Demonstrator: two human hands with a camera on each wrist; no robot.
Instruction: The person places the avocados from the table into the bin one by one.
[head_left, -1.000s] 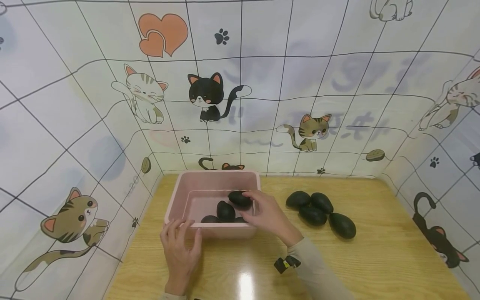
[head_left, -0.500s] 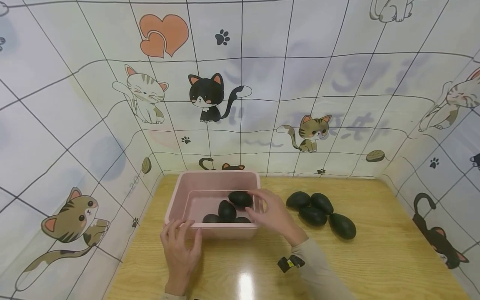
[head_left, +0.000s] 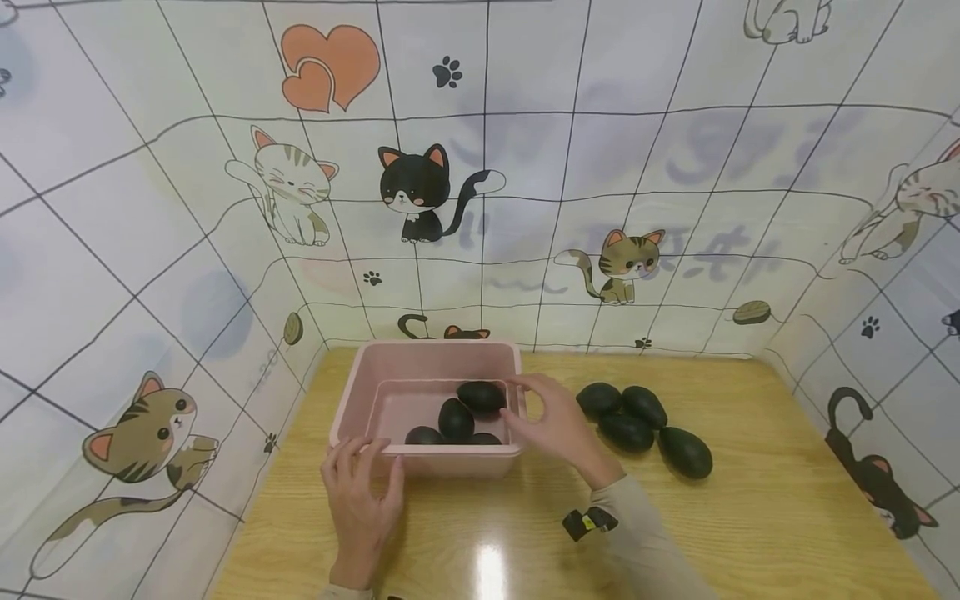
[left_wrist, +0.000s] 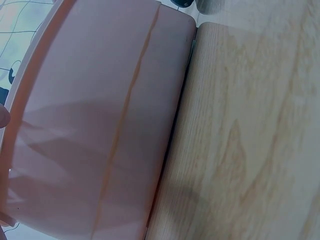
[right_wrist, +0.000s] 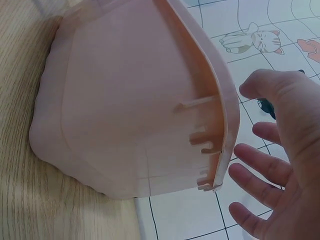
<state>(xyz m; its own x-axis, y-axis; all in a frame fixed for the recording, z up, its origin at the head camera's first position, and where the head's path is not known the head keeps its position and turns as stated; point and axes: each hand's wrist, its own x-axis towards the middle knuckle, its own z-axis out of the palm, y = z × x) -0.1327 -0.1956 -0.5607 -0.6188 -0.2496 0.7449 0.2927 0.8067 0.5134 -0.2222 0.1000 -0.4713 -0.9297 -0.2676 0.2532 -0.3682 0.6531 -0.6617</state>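
A pink plastic bin (head_left: 435, 462) stands on the table against the back wall. Several dark avocados (head_left: 455, 420) lie inside; one avocado (head_left: 482, 397) is near its right wall, and the front rim partly hides others. My left hand (head_left: 360, 500) holds the bin's front left corner, fingers over the rim and thumb at the front wall. In the left wrist view only a fingertip shows beside the rim (left_wrist: 15, 135). Over the bin's right rim, my right hand (head_left: 558, 425) has its fingers spread, with nothing between them. The right wrist view shows that hand (right_wrist: 285, 155) beside the rim.
To the right of the bin, several more avocados (head_left: 626, 432) lie grouped on the wooden table (head_left: 780, 517). Cat-patterned sheeting (head_left: 525, 167) encloses the table at the back and both sides.
My right hand has let go of the avocado in the bin's right part and drawn back rightward to the rim. The left hand stays at the front left corner.
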